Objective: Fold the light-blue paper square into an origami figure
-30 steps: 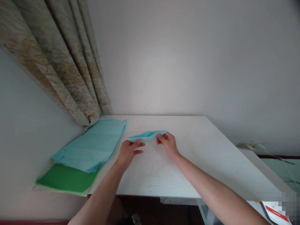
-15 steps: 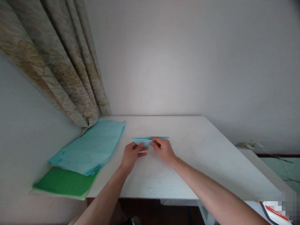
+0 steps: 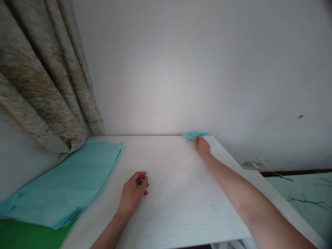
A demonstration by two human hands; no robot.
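Operator: Since the earlier frame, the folded blue paper (image 3: 194, 135) has left the middle of the table (image 3: 171, 211) and now sits at the far edge, right beside the wall (image 3: 207, 69). The two hands have also moved well apart.

Checker: Which hand is at the paper?

Operator: I see the right hand (image 3: 202, 146) stretched out to the far edge, its fingers pressed together. The fingertips (image 3: 198, 139) meet the near side of the paper. I can't tell from here whether they're pinching it or only touching it.

Checker: And the left hand?

Operator: The left hand (image 3: 133, 192) rests on the table, well back from the paper. Its fingers are loosely curled, and I see nothing in them.

Checker: What's lying nearby?

Operator: A stack of blue paper (image 3: 62, 185) lies left of the table, overlapping a green sheet (image 3: 26, 235) in the near corner of my view.

Checker: Any labels or writing?

Operator: None I can read. The curtain (image 3: 44, 76) has a faded print, but it's too blurred to make out, and I can't pick out any lettering on the paper.
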